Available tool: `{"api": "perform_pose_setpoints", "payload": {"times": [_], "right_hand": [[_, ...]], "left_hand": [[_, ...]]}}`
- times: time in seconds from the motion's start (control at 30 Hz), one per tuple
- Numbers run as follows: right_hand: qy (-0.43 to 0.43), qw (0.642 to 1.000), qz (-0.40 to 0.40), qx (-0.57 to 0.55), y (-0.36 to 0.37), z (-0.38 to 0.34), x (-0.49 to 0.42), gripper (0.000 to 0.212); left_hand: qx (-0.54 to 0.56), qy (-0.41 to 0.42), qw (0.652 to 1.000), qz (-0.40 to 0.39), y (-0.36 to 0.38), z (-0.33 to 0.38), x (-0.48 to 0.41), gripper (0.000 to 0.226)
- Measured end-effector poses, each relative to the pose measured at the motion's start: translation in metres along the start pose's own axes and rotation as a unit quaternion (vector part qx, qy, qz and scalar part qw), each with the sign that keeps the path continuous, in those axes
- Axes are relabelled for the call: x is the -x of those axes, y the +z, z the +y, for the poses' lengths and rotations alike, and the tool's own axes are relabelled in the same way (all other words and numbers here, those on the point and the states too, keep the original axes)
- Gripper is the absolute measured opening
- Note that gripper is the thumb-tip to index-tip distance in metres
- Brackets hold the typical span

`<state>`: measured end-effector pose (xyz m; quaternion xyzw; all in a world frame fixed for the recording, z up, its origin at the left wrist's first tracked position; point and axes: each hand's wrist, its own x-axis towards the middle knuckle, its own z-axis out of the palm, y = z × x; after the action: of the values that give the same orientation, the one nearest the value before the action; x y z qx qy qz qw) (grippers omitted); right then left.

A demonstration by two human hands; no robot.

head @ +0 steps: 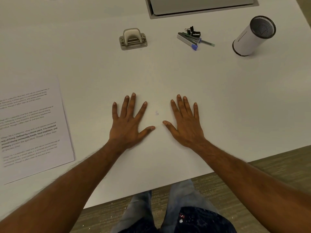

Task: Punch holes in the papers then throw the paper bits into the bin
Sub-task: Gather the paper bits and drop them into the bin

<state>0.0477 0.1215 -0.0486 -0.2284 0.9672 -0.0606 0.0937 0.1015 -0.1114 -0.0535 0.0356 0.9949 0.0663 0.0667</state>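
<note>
A stack of printed papers (33, 125) lies at the table's left edge. A grey two-hole punch (133, 39) stands at the far centre. At the far right stands a white cylindrical bin (252, 37) with a black mesh inside. My left hand (129, 123) and my right hand (185, 123) both lie flat on the table, palms down, fingers spread, holding nothing. They are side by side near the front, well short of the punch. A few tiny paper bits (157, 113) lie between the hands.
A stapler, binder clips and a pen (193, 37) form a small pile between punch and bin. A recessed grey cable hatch (202, 7) sits at the table's far edge. The white table (168, 73) ends at the front above carpet and my legs.
</note>
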Motion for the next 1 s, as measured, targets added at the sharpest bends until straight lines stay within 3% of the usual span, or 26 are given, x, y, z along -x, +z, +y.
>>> {"api": "perform_pose_setpoints", "payload": {"times": [0.2,0.47,0.83,1.0], "right_hand": [[-0.015,0.999,0.004,-0.047,0.002,0.004,-0.001,0.068],[-0.028,0.994,0.025,-0.099,0.002,0.011,-0.006,0.061],[-0.044,0.983,0.059,-0.171,-0.006,0.011,-0.011,0.049],[-0.052,0.980,0.064,-0.181,-0.008,0.009,-0.016,0.044]], "left_hand": [[0.018,0.051,0.999,0.001,0.000,0.019,-0.011,0.077],[0.095,0.060,0.993,0.027,-0.005,0.011,-0.021,0.047],[0.261,-0.065,0.954,0.129,0.001,0.021,-0.036,0.023],[0.266,-0.082,0.949,0.145,0.002,0.024,-0.037,0.020]]}}
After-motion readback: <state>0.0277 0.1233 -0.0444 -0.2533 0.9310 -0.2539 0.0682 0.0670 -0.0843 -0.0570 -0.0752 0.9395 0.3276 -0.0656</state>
